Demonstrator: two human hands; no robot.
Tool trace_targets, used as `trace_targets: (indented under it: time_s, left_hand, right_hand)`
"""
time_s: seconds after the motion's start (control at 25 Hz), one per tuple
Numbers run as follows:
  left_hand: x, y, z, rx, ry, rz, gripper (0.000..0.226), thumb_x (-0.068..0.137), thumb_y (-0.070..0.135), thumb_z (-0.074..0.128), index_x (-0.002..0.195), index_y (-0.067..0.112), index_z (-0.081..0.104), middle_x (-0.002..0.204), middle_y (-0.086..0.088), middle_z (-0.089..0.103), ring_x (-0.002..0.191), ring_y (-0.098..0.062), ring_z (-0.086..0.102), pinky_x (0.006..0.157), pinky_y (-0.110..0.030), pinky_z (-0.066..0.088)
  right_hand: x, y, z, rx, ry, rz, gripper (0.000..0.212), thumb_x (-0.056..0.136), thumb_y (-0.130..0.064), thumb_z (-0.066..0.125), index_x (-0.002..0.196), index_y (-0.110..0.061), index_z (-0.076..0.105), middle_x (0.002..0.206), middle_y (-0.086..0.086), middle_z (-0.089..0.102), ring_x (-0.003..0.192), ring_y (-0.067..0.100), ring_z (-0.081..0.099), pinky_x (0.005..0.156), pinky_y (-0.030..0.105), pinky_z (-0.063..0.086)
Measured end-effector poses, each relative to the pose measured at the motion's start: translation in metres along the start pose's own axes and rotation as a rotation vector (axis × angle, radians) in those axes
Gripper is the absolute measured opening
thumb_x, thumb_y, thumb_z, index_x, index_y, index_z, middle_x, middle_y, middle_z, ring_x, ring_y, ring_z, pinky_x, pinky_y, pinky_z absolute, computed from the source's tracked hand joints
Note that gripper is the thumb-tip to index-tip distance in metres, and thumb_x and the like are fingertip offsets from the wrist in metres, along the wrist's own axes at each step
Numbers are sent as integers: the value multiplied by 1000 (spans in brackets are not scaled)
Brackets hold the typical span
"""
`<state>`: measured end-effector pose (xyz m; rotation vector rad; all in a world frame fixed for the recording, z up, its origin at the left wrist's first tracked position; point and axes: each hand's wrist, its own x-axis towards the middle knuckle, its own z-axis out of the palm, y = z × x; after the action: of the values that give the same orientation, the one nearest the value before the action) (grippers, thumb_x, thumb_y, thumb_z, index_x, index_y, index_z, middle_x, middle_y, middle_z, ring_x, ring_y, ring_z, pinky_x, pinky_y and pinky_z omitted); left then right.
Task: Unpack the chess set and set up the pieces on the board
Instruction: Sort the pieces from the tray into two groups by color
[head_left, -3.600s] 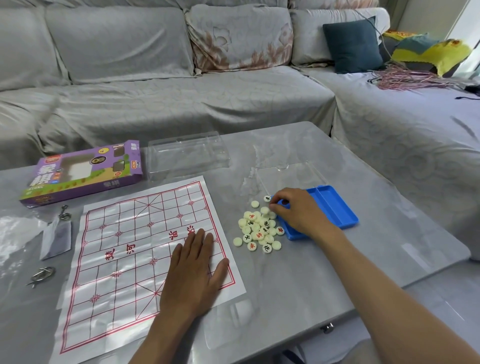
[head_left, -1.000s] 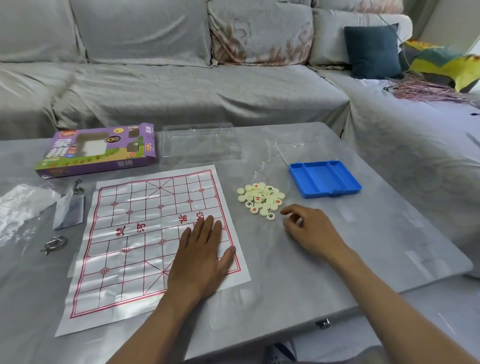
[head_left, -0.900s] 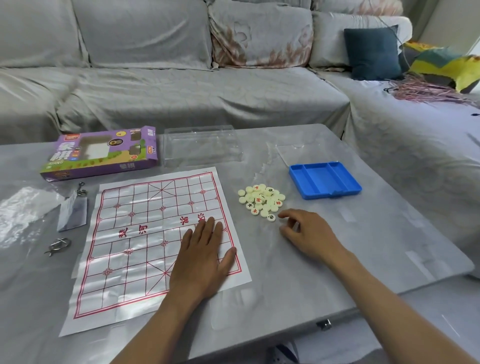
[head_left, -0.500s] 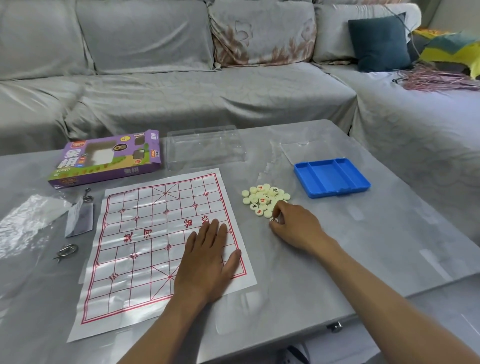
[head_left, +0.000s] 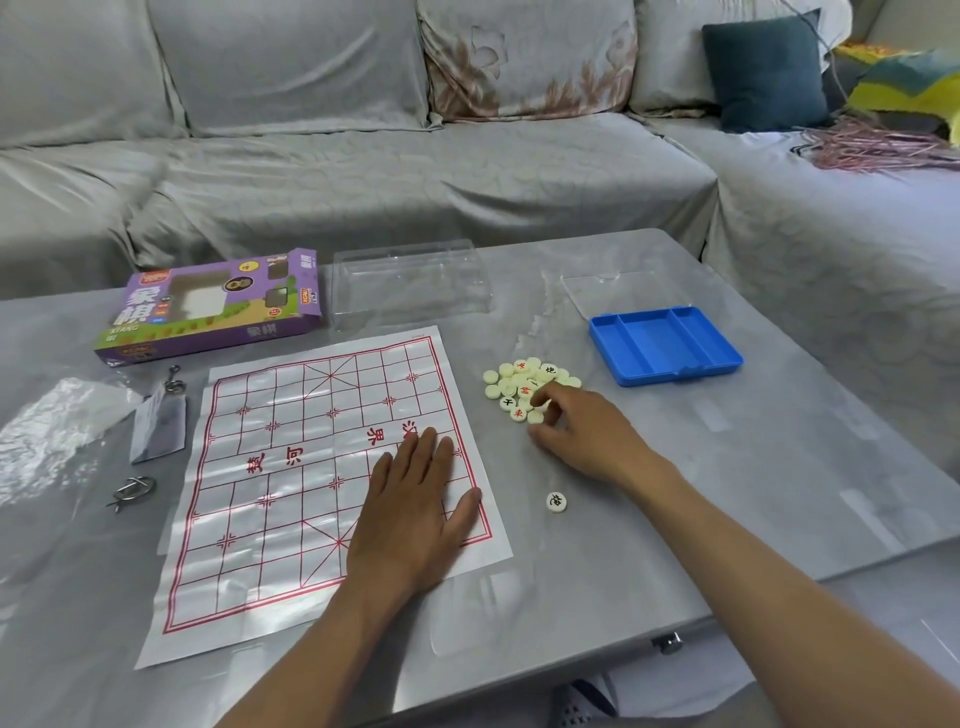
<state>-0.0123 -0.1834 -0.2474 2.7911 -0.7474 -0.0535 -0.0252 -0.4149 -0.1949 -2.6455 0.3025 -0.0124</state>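
Note:
The paper chess board (head_left: 291, 467), white with a red grid, lies flat on the grey table (head_left: 753, 467). My left hand (head_left: 415, 512) presses palm-down on the board's near right part. A pile of cream round chess pieces (head_left: 514, 382) sits just right of the board. My right hand (head_left: 582, 431) reaches into the pile's near edge, thumb and forefinger curled around one piece. A single piece (head_left: 556, 501) lies apart, near my right wrist. No pieces stand on the board.
An empty blue tray (head_left: 665, 345) sits right of the pile, with a clear lid (head_left: 623, 291) behind it. A purple box (head_left: 208, 306) and a clear plastic cover (head_left: 410, 283) lie at the back. A plastic bag (head_left: 47, 436) and metal rings (head_left: 132, 491) lie left.
My right hand left the blue tray, drew back, then returned to the pile's near edge. One piece now lies alone nearer to me. My left hand stayed on the board.

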Motion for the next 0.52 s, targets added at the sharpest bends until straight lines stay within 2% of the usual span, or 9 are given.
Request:
trace_targets:
  time_s: [0.12,0.24,0.32,0.44,0.52]
  left_hand:
    - [0,0,1,0,1,-5,82,84,73,-2,154,32,3,162,10,-6,148,-11,-12,118,-33,-9]
    - [0,-1,1,-1,1,-6,81,84,71,0,155,32,3,162,10,-6,148,-10,-12,119,-33,-8]
    - [0,-1,1,6,1,-5,81,84,71,-2,154,32,3,162,11,-6,148,-10,-12,120,-34,-7]
    - [0,0,1,6,2,-10,82,82,71,-3,154,32,4,162,11,-5,148,-10,-10,121,-34,-5]
    - [0,0,1,2,10,-12,83,81,73,-5,154,33,4,162,11,-5,148,-10,-10,120,-34,-5]
  right_hand:
    - [13,3,8,-70,0,-19,21,84,-42,63,99,-27,62,92,-10,61,84,11,56,69,29,48]
    - [19,4,8,-46,53,-30,21,89,-30,58,82,-12,67,83,3,65,79,21,57,68,36,46]
    - [23,8,4,145,65,56,28,92,-23,57,77,-1,68,77,12,66,72,28,60,66,38,48]
    - [19,11,-7,516,-1,206,24,93,-21,61,82,-2,71,74,12,66,60,23,57,63,35,53]
    - [16,12,-7,526,-36,201,22,93,-22,63,80,-6,72,73,10,65,60,20,55,62,32,53]
